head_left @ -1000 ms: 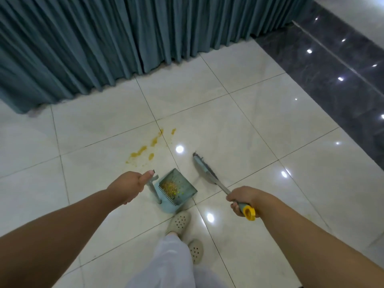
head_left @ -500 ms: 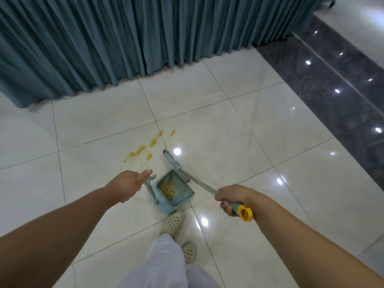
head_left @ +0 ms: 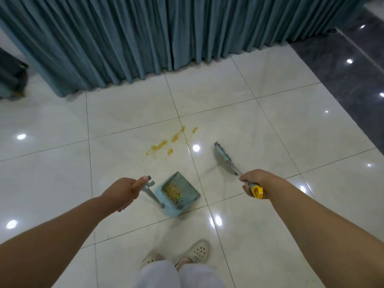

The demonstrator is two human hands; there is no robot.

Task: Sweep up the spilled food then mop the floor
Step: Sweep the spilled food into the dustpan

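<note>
1. Left hand: fingers curled round the top of the dustpan handle, thumb laid along the grip pointing forward. Handle runs down at a slant to the pan
2. Dustpan: pale blue, pan resting on the floor on a cream tile, mouth facing away from the person toward the curtain. Comb teeth along its near edge. A heap of yellow-brown swept crumbs lies inside, against the teeth
3. Right hand: clamped round the broom handle just ahead of its yellow end cap. Handle slants down and forward
4. Broom head: blue-grey, blurred, to the right of the dustpan and apart from it; whether the bristles touch the floor, cannot tell
5. Spilled food: orange-yellow smears and specks on the tile beyond the dustpan mouth, strung diagonally up to the tile joint, one blob just past the joint. Lies left of the broom head, not touching it or the pan
6. Floor: glossy cream tiles with ceiling-light reflections; darker grey tiles toward the far right corner
7. Teal pleated curtain hangs along the far edge of the floor, hem at tile level
8. Near edge: two cream perforated clogs and white trouser legs, behind the dustpan
</note>
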